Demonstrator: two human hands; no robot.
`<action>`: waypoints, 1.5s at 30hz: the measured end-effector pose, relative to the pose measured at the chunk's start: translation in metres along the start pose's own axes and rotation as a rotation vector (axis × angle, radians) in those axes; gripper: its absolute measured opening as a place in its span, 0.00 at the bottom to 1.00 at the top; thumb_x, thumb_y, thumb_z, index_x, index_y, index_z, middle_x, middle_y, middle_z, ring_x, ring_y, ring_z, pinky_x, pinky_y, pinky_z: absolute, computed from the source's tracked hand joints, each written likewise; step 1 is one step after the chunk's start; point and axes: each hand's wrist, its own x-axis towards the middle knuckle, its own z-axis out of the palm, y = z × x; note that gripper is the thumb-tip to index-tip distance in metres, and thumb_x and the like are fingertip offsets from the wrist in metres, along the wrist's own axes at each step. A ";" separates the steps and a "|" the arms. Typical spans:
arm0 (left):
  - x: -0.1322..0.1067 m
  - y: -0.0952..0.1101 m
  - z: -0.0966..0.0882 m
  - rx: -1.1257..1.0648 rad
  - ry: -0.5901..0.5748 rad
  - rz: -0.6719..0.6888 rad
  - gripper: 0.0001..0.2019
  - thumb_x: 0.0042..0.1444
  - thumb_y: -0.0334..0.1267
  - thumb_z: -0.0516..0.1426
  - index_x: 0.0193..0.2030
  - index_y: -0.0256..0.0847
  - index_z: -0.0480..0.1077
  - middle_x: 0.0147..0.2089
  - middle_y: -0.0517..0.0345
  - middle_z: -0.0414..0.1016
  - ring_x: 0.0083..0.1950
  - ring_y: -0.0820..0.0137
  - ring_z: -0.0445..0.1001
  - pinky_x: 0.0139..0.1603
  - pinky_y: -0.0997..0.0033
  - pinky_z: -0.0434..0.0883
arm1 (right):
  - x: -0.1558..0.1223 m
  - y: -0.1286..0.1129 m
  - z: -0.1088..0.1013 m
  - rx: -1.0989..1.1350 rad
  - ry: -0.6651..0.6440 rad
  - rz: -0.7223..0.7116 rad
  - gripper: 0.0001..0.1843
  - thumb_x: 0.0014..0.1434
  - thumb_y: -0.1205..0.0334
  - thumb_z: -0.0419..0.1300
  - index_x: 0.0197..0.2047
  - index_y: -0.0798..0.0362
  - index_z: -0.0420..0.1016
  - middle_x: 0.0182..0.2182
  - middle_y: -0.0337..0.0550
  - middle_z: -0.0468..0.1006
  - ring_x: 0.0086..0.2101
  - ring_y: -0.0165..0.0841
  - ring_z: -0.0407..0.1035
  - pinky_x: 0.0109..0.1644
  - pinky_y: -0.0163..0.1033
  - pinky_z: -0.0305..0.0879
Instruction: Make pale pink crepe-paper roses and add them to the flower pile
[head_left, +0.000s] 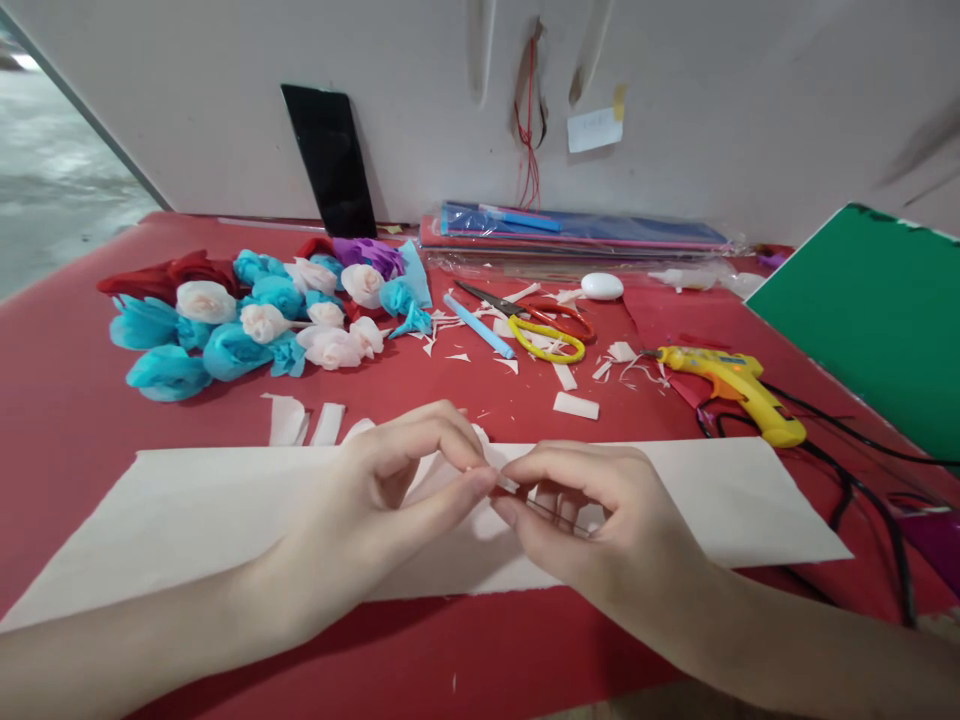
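Above a pale sheet of crepe paper (247, 500), my two hands meet fingertip to fingertip. My left hand (397, 490) pinches one end of a small pale strip of crepe paper (508, 484) between thumb and index finger. Thumb and fingers of my right hand (607, 510) close on a thin wire (574, 526) right beside that strip; its tip is hidden by the fingers. Whether the strip is wound round the wire I cannot tell. Behind my left hand, pale paper pieces (328, 425) lie at the sheet's far edge.
Blue and pale paper flowers (206, 302) are heaped at the left. Scissors (551, 335), a light blue pen (480, 327) and paper scraps lie mid-table. A yellow glue gun (735, 385) with a black cord rests at right, near a green board (885, 310). A phone (330, 160) leans on the wall.
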 end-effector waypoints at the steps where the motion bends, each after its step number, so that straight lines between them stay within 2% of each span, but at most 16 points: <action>1: -0.001 0.000 0.000 0.005 0.003 0.010 0.09 0.56 0.31 0.57 0.26 0.43 0.73 0.29 0.65 0.73 0.32 0.75 0.74 0.34 0.80 0.70 | 0.000 0.001 0.000 -0.016 0.004 -0.019 0.05 0.55 0.68 0.61 0.28 0.57 0.77 0.20 0.34 0.70 0.20 0.21 0.60 0.23 0.26 0.56; 4: -0.002 0.001 0.000 0.024 0.005 0.025 0.09 0.56 0.31 0.57 0.26 0.43 0.73 0.29 0.65 0.74 0.33 0.75 0.74 0.35 0.80 0.70 | -0.002 0.002 -0.001 -0.082 0.020 -0.090 0.08 0.57 0.68 0.60 0.26 0.57 0.75 0.21 0.37 0.73 0.21 0.22 0.61 0.25 0.27 0.57; 11: -0.002 0.006 0.002 0.009 0.009 -0.015 0.11 0.56 0.31 0.56 0.24 0.43 0.73 0.27 0.65 0.73 0.31 0.75 0.73 0.32 0.80 0.70 | -0.008 0.000 -0.003 -0.192 0.037 -0.241 0.10 0.59 0.70 0.58 0.26 0.57 0.72 0.20 0.35 0.67 0.21 0.23 0.59 0.26 0.29 0.56; 18: -0.002 0.005 0.003 -0.008 0.033 -0.018 0.11 0.55 0.30 0.56 0.23 0.43 0.73 0.26 0.66 0.73 0.30 0.77 0.73 0.31 0.82 0.70 | -0.005 0.003 -0.003 -0.254 0.028 -0.335 0.10 0.61 0.70 0.56 0.27 0.56 0.71 0.23 0.36 0.68 0.24 0.24 0.60 0.29 0.30 0.56; 31: 0.000 0.002 -0.002 0.050 0.037 0.042 0.09 0.57 0.32 0.58 0.31 0.48 0.80 0.32 0.66 0.79 0.36 0.75 0.76 0.38 0.84 0.72 | -0.006 0.003 -0.007 -0.242 0.034 -0.284 0.10 0.63 0.68 0.55 0.31 0.57 0.73 0.24 0.36 0.70 0.25 0.23 0.61 0.31 0.28 0.57; 37: 0.000 0.001 0.001 0.014 0.075 0.017 0.09 0.53 0.29 0.61 0.29 0.48 0.81 0.31 0.65 0.79 0.34 0.77 0.77 0.37 0.88 0.73 | -0.006 0.003 -0.005 -0.222 0.063 -0.301 0.11 0.63 0.69 0.55 0.28 0.58 0.72 0.21 0.34 0.66 0.22 0.21 0.58 0.27 0.27 0.55; 45: 0.000 0.001 0.000 -0.060 0.093 -0.006 0.11 0.51 0.27 0.61 0.26 0.49 0.80 0.29 0.69 0.79 0.33 0.80 0.77 0.36 0.92 0.72 | -0.005 0.005 -0.005 -0.217 0.034 -0.301 0.12 0.63 0.68 0.55 0.28 0.57 0.71 0.22 0.35 0.67 0.23 0.23 0.59 0.28 0.29 0.56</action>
